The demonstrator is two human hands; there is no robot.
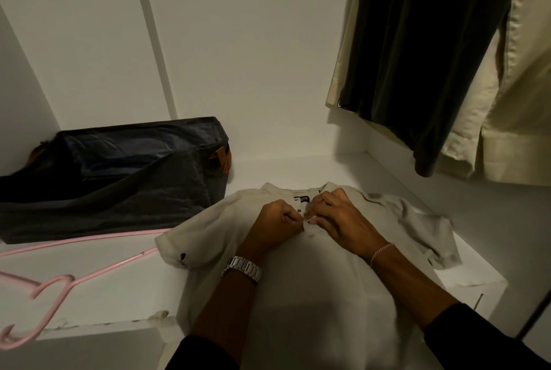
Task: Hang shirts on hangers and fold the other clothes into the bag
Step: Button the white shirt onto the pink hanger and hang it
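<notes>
Head view looks down into a white wardrobe compartment. On the white shelf [301,169] a cream polo shirt [298,289] lies flat, front up, collar toward the back wall, its hem hanging over the near edge of the shelf; both short sleeves are spread out to the sides. Both hands meet at the button placket just below the collar. Left hand [275,225], with a metal watch [242,269] on its wrist, has its fingers curled and pinching the placket fabric. Right hand [343,217], with a thin bracelet [381,254] on its wrist, likewise has fingers bent, fingertips pinching the fabric opposite the left; the two sets of fingertips almost touch. Whether a button is gripped cannot be told. Left of the shirt, against the back corner, stands a dark fabric bag [119,175], its top flap sagging open, its lower right corner just beside the shirt's shoulder. A pink plastic hanger [56,286] lies on the shelf in front of the bag, one arm running under the shirt's sleeve, hook toward the near edge. At upper right hang a dark garment [426,50] and, behind it, a cream shirt [518,119].
</notes>
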